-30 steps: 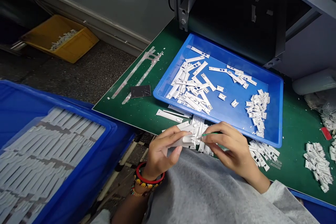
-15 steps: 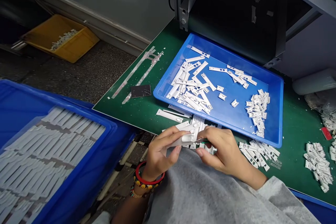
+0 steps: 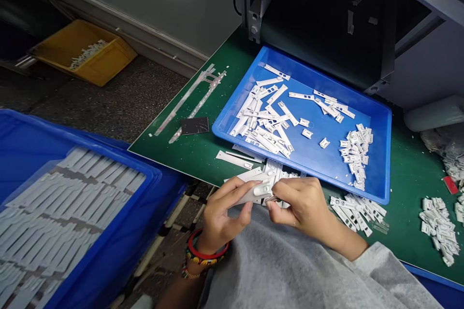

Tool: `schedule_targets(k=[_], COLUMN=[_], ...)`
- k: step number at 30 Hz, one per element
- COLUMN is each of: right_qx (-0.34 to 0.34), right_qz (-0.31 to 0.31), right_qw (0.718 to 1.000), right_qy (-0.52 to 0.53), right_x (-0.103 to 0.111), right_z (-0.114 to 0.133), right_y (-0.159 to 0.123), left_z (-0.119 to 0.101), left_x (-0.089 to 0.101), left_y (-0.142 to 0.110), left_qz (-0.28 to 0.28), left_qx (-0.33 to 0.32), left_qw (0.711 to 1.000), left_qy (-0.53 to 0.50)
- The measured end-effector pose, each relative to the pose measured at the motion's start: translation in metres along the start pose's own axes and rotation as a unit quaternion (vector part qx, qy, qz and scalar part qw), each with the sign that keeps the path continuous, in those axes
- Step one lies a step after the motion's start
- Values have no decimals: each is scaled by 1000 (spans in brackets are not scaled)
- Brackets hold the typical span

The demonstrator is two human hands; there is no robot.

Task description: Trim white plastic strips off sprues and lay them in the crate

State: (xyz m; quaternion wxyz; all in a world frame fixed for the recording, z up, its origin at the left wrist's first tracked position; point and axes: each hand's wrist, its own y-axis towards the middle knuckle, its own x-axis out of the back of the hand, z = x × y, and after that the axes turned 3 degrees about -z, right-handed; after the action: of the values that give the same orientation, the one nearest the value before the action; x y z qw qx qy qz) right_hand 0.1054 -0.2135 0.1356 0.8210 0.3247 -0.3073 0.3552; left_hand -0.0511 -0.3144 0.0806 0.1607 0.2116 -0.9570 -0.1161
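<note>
My left hand (image 3: 223, 215) is closed on a white plastic part (image 3: 261, 189), a long narrow strip with a raised rounded end, held between thumb and fingers. At that raised end, my right hand (image 3: 300, 205) is closed in a pinch. A thin, metal-looking edge shows by its fingertips, mostly hidden, so I cannot make out what it is. Beneath and behind both hands lie loose white plastic parts (image 3: 273, 169) on the green table (image 3: 192, 159). The blue tray (image 3: 319, 164) just beyond holds more long strips and small clips.
Left of the table, a blue bin (image 3: 145, 188) holds rows of white strips. A dark flat plate (image 3: 195, 125) lies near the table's left edge. Piles of white parts (image 3: 439, 229) are at the right. A yellow bin (image 3: 108, 63) stands on the floor; a metal frame (image 3: 254, 24) rises behind.
My right fingertips have moved slightly left, closer against the part's end. The dark and green bit seen between them before is now hidden. The white part has tilted a little in my left hand.
</note>
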Motion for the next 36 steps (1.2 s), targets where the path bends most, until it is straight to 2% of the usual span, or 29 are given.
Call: schedule_targets(k=[4,7,10,14,20,22,24,27,30,32,34,36], right_qx=[-36,-85,-112,-112,-107,-114,-138,-198,-275,-329,-372,-387], right_qz=[20,21,55,86,148,170,210,277,302,286,241,185], right_qw=[997,992,985,979,974,972,964,940,909,893,885,882], right_qy=[69,93,119,148,135,114,81,-2,-82,-115,-147,-195], right_x=[3,6,6,5,3,3,5,7,6,3,-1,-7], right_z=[-3,-6,-9,-10,-13,-16,-19,-28,-43,-53,-63,-71], right_y=[-1,0,3,5,-1,-5,-12,-32,-64,-88,-109,-125], left_z=[0,1,2,5,9,12,18,33,51,62,72,80], left_x=[-1,-1,0,2,6,6,5,3,0,-3,-7,-10], left_y=[-1,-2,-3,-3,0,-1,-3,-5,-3,2,8,14], left_qz=[3,45,87,126,200,199,153,67,36,53,92,128], left_qx=[53,128,185,215,242,256,265,235,147,66,-9,-59], left_qw=[997,983,962,945,926,925,937,968,980,967,944,919], left_qy=[-54,-123,-181,-212,-209,-198,-166,-48,132,240,317,368])
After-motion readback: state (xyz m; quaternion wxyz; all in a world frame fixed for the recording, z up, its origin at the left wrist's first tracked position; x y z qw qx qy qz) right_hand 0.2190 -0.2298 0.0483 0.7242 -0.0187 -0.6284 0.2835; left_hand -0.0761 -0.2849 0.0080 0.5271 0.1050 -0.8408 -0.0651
